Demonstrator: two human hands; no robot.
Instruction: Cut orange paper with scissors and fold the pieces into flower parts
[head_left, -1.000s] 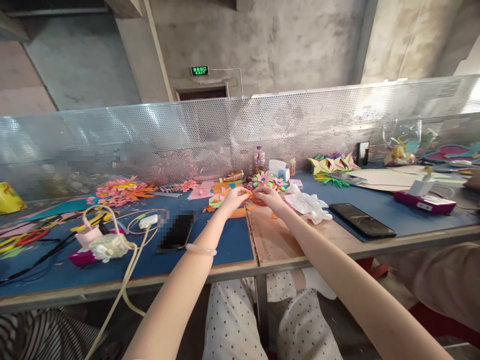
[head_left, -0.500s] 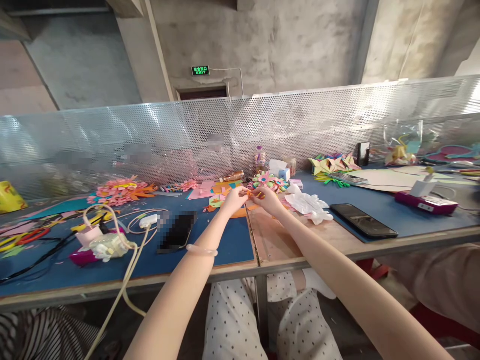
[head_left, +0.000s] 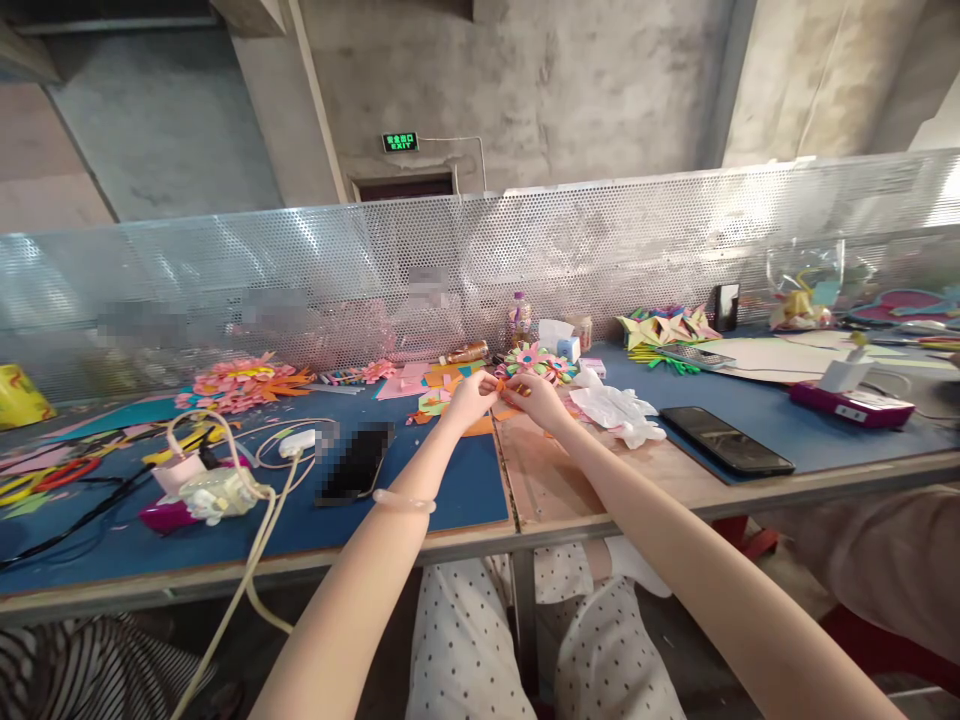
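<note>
My left hand and my right hand meet above the table, fingertips pinched close together. Between them is a small orange piece of paper, gripped from both sides; its shape is mostly hidden by the fingers. Right behind the hands lies a bunch of paper flowers in pink, green and blue. Orange and pink paper sheets are spread just beyond my left hand. Beside my right wrist rests a crumpled white tissue.
Phones lie on both sides, one at the left and a black one at the right. Cables run from a charger over the front edge. A bottle stands before the perforated metal screen. Pink paper flowers sit at left.
Both hands stay in nearly the same place, still pinching the orange paper. Only the fingers have shifted very slightly.
</note>
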